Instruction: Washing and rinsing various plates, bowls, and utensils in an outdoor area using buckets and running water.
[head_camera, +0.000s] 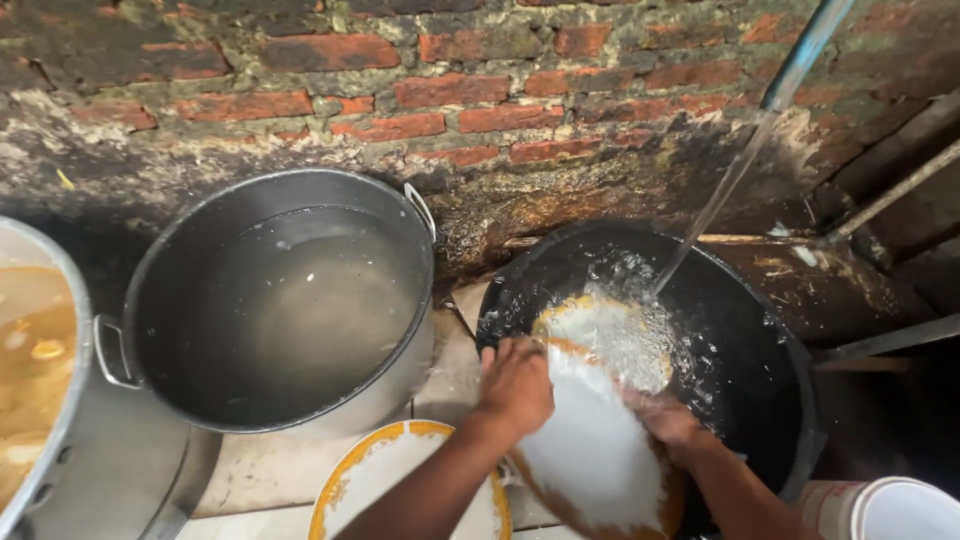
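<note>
Head view, looking down at a wash spot against a sooty brick wall (480, 90). Both hands work 1 white plate with an orange rim (600, 430), tilted over the near edge of a wide black basin (740, 330). Left hand (515, 385) clamps the plate's left edge, fingers curled over the rim and pressed to it. Right hand (665, 418) lies flat on the plate's face near the right side, fingers blurred; whether they grip or only press, cannot tell. A stream of water (715, 205) falls from a pale pipe (805, 50) at upper right and splashes onto the plate's upper part, foam and spray spreading into the basin. Just left of the basin stands a large metal pot (280, 300) with 2 side handles, holding cloudy water. At far left, a 2nd metal pot (45, 380), partly cut off by the frame, holds brownish liquid. Below the left forearm lies another white plate with orange rim (390, 480), flat on a pale slab (260, 470). A white bucket rim (890, 505) shows at lower right corner.
</note>
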